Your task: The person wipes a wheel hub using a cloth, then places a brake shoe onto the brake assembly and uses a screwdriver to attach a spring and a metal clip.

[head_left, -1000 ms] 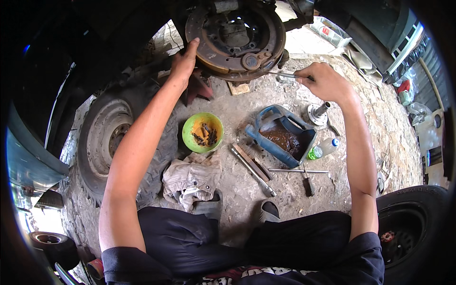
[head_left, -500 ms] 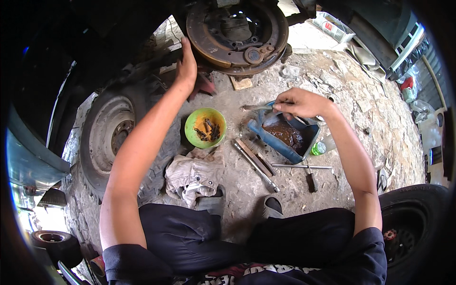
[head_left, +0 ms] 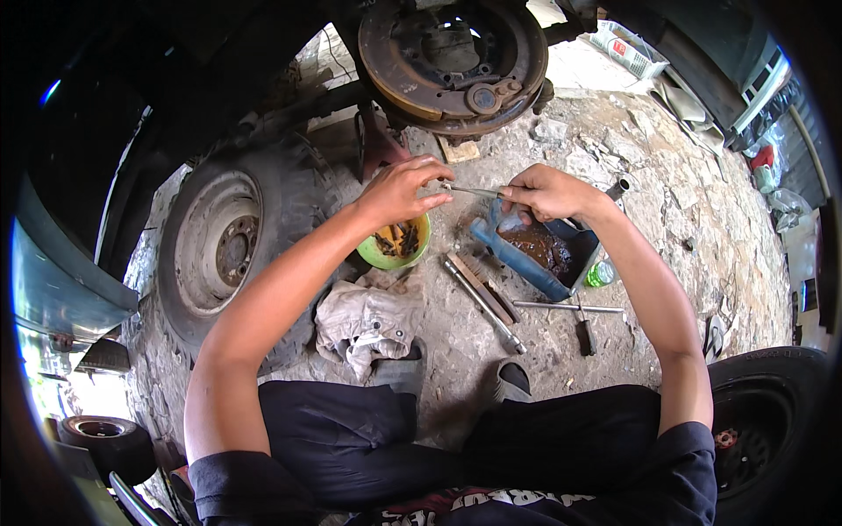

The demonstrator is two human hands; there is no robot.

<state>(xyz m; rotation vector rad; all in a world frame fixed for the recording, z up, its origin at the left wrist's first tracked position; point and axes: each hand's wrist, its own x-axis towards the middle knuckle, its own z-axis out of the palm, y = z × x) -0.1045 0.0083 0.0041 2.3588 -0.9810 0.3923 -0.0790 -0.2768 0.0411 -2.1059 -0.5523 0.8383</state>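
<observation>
My right hand (head_left: 548, 193) pinches a thin, flat, greyish tool (head_left: 474, 190) whose exact kind I cannot make out. Its tip points left toward my left hand (head_left: 410, 188), where thumb and fingers are curved and apart around that end; contact is unclear. Partly hidden below my left hand is a green bowl (head_left: 375, 256) with several small dark metal parts in it. Under my right hand stands a cut-open blue container (head_left: 513, 263) holding brown grease (head_left: 537, 245). Beyond both hands is a rusty brake assembly (head_left: 412, 96) with its shoes exposed.
A wheel with tyre (head_left: 189, 241) leans at left, beside a crumpled beige cloth (head_left: 368, 316). A metal bar (head_left: 482, 302), a wooden-handled brush (head_left: 491, 294), a T-shaped tool (head_left: 583, 333) and a green-capped bottle (head_left: 601, 273) lie nearby. A red jack stand (head_left: 377, 145) stands under the vehicle.
My left hand has left the edge of the brake assembly and come down and right to the tool's tip. My right hand still holds the tool above the blue container.
</observation>
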